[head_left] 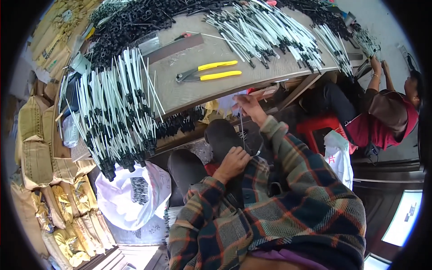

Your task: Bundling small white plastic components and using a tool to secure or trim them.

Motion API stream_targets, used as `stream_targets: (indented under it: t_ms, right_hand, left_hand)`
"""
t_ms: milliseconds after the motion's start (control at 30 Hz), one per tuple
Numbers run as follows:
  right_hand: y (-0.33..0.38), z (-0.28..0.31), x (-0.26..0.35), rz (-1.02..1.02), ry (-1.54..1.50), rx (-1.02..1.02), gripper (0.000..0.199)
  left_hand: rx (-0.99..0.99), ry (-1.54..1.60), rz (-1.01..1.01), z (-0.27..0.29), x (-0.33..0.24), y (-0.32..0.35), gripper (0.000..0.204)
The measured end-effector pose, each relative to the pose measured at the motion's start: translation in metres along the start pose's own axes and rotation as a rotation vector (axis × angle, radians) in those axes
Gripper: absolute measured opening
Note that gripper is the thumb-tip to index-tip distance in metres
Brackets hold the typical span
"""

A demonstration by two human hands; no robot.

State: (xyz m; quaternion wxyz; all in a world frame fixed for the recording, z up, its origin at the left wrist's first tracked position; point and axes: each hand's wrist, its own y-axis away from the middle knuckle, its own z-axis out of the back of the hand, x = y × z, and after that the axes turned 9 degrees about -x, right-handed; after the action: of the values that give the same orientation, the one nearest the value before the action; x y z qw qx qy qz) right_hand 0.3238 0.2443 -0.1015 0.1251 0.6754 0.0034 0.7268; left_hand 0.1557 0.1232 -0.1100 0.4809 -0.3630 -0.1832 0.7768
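Note:
Over my lap, a thin pale strip (pixel 242 128) runs upright between my two hands. Its exact kind cannot be made out. My right hand (pixel 253 109), the higher one, pinches its upper end just off the table's front edge. Lower down, my left hand (pixel 234 163) is closed, its fingers pressed together around the strip's lower part. What else sits inside those fingers is hidden. A pair of cutting pliers with yellow handles (pixel 209 71) lies on the table (pixel 180 96), beyond both hands.
White tubes with black fittings lie in bundles at the table's left (pixel 119 103) and far side (pixel 267 33). Black parts (pixel 130 24) are heaped behind. A white sack (pixel 114 198) stands left of my knees, near stacked cartons (pixel 38 157). Another person (pixel 382 108) works at the right.

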Motion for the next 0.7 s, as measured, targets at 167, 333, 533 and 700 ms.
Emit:
stream_targets:
  t_ms: [167, 333, 533, 700]
  right_hand:
    - [-0.033, 0.014, -0.055, 0.110, -0.093, -0.218, 0.016]
    - [-0.014, -0.005, -0.088, 0.504, 0.566, -0.429, 0.022]
    - [0.072, 0.019, -0.174, 0.141, 1.013, -0.153, 0.018]
    - [0.129, 0.056, -0.169, -0.058, 0.913, 0.206, 0.018]
  left_hand:
    - [0.017, 0.069, 0.024, -0.015, -0.012, -0.006, 0.012]
    - [0.066, 0.113, 0.064, -0.021, -0.011, 0.001, 0.012]
    - [0.177, 0.280, 0.069, -0.019, -0.030, 0.003, 0.013]
    - [0.191, 0.345, 0.060, -0.018, -0.046, 0.010, 0.014]
